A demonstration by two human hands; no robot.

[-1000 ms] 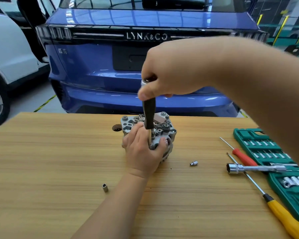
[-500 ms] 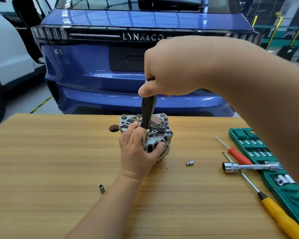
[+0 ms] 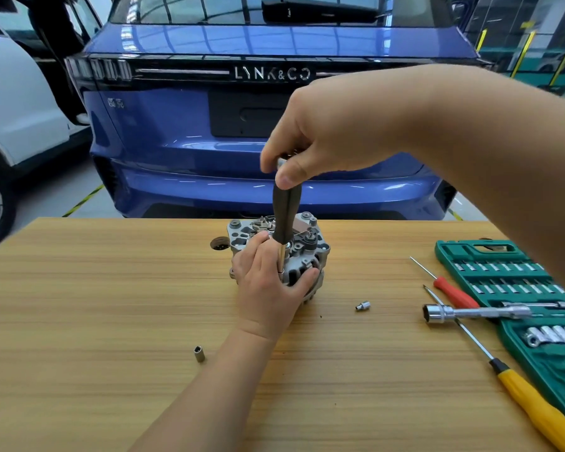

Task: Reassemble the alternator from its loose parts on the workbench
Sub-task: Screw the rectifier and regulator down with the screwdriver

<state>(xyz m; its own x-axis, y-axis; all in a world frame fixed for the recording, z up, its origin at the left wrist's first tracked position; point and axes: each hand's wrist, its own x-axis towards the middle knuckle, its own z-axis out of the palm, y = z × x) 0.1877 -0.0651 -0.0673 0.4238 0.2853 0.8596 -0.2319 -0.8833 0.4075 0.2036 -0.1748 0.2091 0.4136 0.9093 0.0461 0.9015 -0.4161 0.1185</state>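
Note:
The grey alternator (image 3: 307, 247) stands on the wooden workbench (image 3: 111, 305), rear face up, near the far edge at the middle. My left hand (image 3: 268, 291) grips its near side, fingers curled over the housing and thumb on the right. My right hand (image 3: 333, 128) is high above it and holds the top of a black-handled driver (image 3: 286, 213). The driver stands nearly upright. Its metal shaft reaches down onto the alternator just beside my left fingers; the tip is hidden.
A small socket (image 3: 199, 353) lies at front left, a small metal bit (image 3: 362, 305) right of the alternator. At the right lie a red screwdriver (image 3: 454, 291), a yellow screwdriver (image 3: 535, 409), a chrome socket wrench (image 3: 470, 312) and an open green socket case (image 3: 490, 256). A blue car (image 3: 209, 132) stands behind the bench.
My right hand has turned a little on the driver's handle. The alternator and my left hand stay in place; the view has shifted slightly.

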